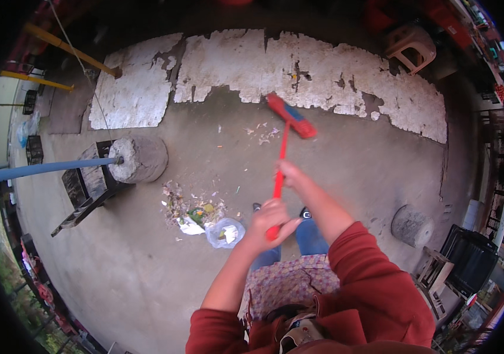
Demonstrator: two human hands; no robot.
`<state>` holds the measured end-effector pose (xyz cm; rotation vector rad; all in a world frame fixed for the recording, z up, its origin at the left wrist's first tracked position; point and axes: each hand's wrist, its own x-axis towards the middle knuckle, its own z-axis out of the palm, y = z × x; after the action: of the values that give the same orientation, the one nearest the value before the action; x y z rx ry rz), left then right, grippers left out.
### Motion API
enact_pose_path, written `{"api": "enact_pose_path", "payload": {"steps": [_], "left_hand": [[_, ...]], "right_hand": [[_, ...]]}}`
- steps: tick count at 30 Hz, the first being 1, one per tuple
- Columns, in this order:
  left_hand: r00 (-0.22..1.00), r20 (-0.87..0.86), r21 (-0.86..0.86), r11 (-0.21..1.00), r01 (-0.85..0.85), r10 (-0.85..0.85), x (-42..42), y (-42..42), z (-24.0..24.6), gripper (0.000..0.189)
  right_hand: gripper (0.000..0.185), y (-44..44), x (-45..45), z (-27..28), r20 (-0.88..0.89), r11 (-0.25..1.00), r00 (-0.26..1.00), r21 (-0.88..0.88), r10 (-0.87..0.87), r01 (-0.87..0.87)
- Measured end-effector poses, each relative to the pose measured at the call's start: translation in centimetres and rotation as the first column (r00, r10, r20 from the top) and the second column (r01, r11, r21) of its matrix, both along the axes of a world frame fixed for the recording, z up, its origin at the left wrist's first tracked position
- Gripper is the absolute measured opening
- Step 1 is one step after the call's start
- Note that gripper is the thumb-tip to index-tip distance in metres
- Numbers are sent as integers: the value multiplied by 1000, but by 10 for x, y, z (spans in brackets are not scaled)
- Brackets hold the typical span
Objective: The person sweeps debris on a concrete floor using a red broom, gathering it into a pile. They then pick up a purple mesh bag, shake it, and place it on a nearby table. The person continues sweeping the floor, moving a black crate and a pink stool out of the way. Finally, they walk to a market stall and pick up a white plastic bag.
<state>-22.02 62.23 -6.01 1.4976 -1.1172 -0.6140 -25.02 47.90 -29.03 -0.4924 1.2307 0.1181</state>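
Note:
Both my hands grip the red handle of a broom [282, 146]. My left hand [270, 221] is around its top end, close to my body. Further down the handle my right hand [290, 173] is wrapped around it, slightly blurred. The red and blue broom head [293, 117] lies over the concrete floor by the torn edge of a pale sheet [234, 66]. Small litter scraps [263, 134] are scattered left of the head. Nearer my feet sits a heap of debris [194, 205], with a clear plastic bag [225, 233] beside it.
To the left stands a concrete block [140, 159] with a blue pole [53, 170] fixed in it, next to a dark wooden frame [92, 177]. A second concrete block [412, 225] and a black crate [471, 256] are on the right. A plastic stool [412, 48] stands at the back right.

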Motion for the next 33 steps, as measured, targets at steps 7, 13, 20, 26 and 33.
{"api": "enact_pose_path", "payload": {"steps": [7,13,20,26,33], "left_hand": [[994,34,241,965,-106,100,11,82,100,28],[997,69,48,999,15,-18,9,28,147,30],[989,96,-235,963,136,-116,63,-118,41,29],[960,-222,-54,981,-186,170,118,-193,-38,14],[965,35,173,949,-262,260,82,-115,85,17]], "right_hand": [[12,161,34,90,193,901,954,330,227,-281],[29,108,26,151,325,822,945,546,-32,-161],[23,-137,59,97,94,999,995,-33,-35,38],[17,-208,115,16,-11,981,997,-183,-71,68],[15,-54,96,95,115,942,942,82,316,-326]]}}
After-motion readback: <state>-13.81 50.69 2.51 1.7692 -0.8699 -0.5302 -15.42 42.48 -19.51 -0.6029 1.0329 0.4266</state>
